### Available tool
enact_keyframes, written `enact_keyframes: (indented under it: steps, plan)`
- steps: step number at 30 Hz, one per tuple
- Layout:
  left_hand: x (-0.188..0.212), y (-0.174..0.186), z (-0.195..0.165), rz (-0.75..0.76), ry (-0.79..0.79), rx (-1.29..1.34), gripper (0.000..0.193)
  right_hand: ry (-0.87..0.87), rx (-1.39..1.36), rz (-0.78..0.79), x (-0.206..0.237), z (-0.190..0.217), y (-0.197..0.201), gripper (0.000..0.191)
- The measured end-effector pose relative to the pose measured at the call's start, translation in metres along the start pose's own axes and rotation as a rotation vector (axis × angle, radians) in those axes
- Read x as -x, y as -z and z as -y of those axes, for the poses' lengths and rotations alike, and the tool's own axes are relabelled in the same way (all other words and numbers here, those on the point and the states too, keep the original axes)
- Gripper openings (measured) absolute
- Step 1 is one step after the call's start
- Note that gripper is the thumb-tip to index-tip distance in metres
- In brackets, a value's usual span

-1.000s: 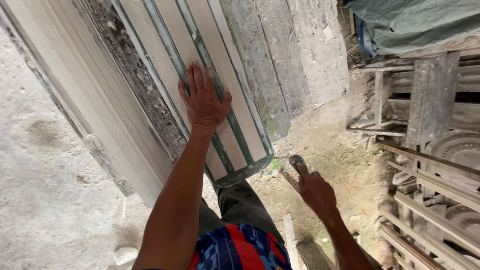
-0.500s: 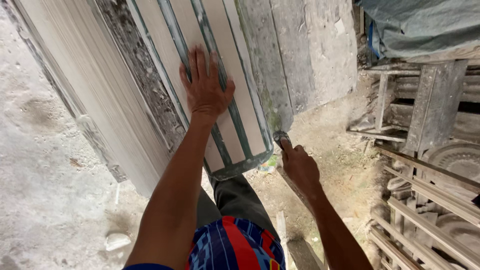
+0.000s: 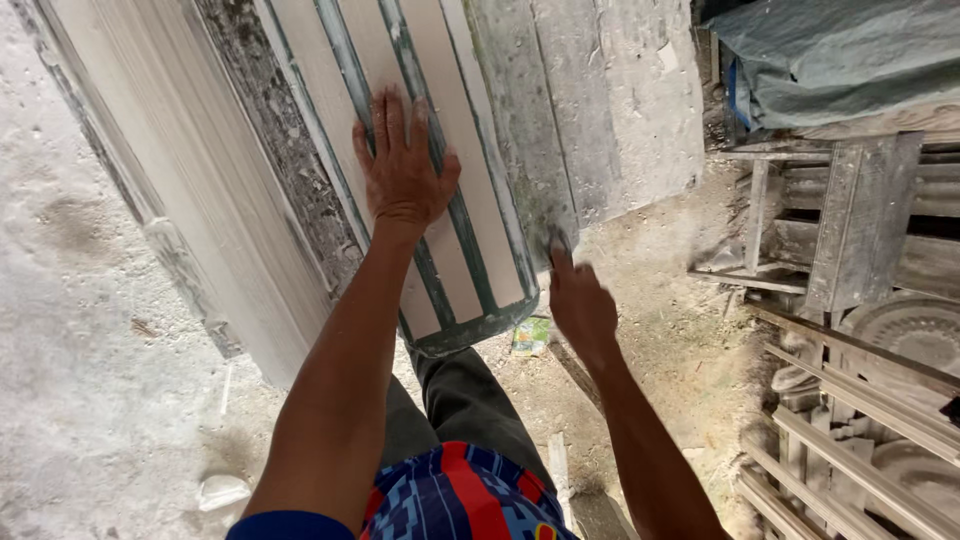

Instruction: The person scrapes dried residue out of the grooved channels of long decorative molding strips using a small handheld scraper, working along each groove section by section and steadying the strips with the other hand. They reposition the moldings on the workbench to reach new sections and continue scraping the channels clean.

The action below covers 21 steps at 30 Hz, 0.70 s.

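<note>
Now right hand nearer striped panel.

A plaster-casting workshop: long white moulded panels lean at upper left, cast cornice strips and round medallions (all grey with dust) stack at right, above a dusty, debris-strewn floor.
</note>
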<state>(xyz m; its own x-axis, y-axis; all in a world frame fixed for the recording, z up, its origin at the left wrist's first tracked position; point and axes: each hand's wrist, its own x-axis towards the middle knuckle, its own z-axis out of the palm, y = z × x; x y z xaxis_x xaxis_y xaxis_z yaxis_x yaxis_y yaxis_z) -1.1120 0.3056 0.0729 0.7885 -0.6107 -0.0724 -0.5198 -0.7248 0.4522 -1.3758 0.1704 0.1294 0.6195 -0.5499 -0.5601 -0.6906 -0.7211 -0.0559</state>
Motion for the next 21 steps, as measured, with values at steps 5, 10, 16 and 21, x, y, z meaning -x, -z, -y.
enact_keyframes:
  steps: [5,10,16,21]
  plan:
    - [-0.001,0.003,-0.003,0.057,0.037,-0.038,0.072,0.075,0.072,-0.093,0.021,-0.003,0.002,0.039]
    - [-0.003,0.005,-0.004,0.048,0.031,-0.028,0.074,-0.028,-0.016,0.285,-0.059,-0.009,0.059,0.037]
    - [-0.002,0.001,0.0,0.018,0.004,-0.042,0.071,0.273,0.052,-0.025,-0.107,0.028,0.094,0.035]
    - [0.002,0.002,0.001,-0.04,-0.033,-0.024,0.066,0.242,0.163,0.18,-0.019,-0.004,0.062,0.037]
